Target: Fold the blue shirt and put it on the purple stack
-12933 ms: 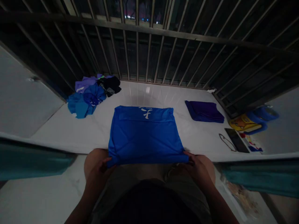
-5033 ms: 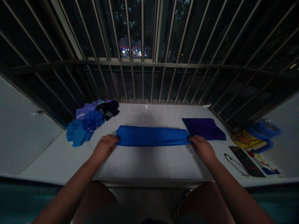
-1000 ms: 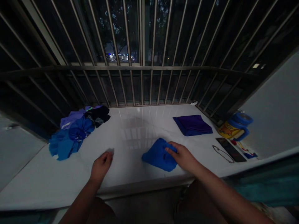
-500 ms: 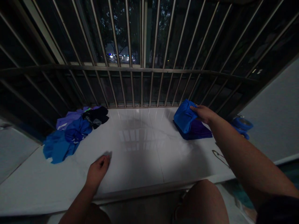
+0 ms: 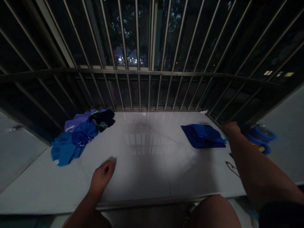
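Apparently a home: a bay-window nook seen after dark.
Metal security bars (image 5: 142, 72) stand before dark glass above a broad, glossy white window sill (image 5: 142, 177) bearing crumpled clothes (image 5: 82, 134) and folded clothes (image 5: 206, 136).

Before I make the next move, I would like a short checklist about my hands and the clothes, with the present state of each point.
1. Left hand free of cloth: ok, loosely curled, no cloth visible in it.
2. Right hand not touching the folded stack: cannot tell, it is blurred and close to the right end.
3. Bright blue cloth lying on top of the stack: ok.
4. Stack edges aligned: not ok, the dark blue layer sticks out at left.
5. Crumpled heap apart from the stack: ok.
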{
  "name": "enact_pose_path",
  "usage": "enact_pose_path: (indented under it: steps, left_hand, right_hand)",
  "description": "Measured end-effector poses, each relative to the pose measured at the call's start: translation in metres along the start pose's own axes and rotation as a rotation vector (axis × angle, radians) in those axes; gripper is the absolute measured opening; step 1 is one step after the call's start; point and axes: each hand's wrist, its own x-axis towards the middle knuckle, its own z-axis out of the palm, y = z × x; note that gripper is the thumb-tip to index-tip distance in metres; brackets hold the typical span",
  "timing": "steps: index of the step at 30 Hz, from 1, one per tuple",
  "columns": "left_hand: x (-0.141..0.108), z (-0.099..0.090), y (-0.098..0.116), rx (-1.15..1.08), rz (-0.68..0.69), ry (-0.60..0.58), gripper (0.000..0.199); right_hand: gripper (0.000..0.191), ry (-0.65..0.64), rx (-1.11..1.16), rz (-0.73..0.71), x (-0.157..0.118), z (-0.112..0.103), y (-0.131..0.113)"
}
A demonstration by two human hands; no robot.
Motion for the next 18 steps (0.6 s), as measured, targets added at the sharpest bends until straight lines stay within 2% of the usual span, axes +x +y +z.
enact_pose_path:
  steps: [3, 6, 8, 12, 13, 15, 18]
  left_hand:
    - [0.000, 0.000, 0.001, 0.005, 0.001, -0.007, 0.050]
    - [-0.001, 0.001, 0.004, 0.010, 0.009, 0.008, 0.050]
    - [-0.001, 0.001, 0.006, 0.003, 0.019, 0.024, 0.049]
    - [-0.001, 0.001, 0.010, -0.006, 0.038, 0.038, 0.047]
    - [-0.001, 0.000, 0.011, -0.006, 0.041, 0.043, 0.047]
    - [-0.001, 0.000, 0.012, -0.007, 0.043, 0.052, 0.048]
    - [-0.002, 0.000, 0.011, -0.010, 0.038, 0.050, 0.049]
  right_hand:
    - [0.051, -0.049, 0.082, 0.043, -0.012, 0.018, -0.013]
    - [0.053, -0.084, 0.175, -0.080, -0.044, 0.045, -0.048]
    - [0.054, -0.119, 0.236, -0.187, -0.085, 0.068, -0.077]
    - [0.070, -0.269, 0.356, -0.471, -0.200, 0.113, -0.131]
    - [0.074, -0.329, 0.332, -0.464, -0.227, 0.120, -0.141]
    - [0.079, -0.354, 0.265, -0.387, -0.268, 0.127, -0.157]
    - [0.079, -0.354, 0.201, -0.330, -0.294, 0.121, -0.170]
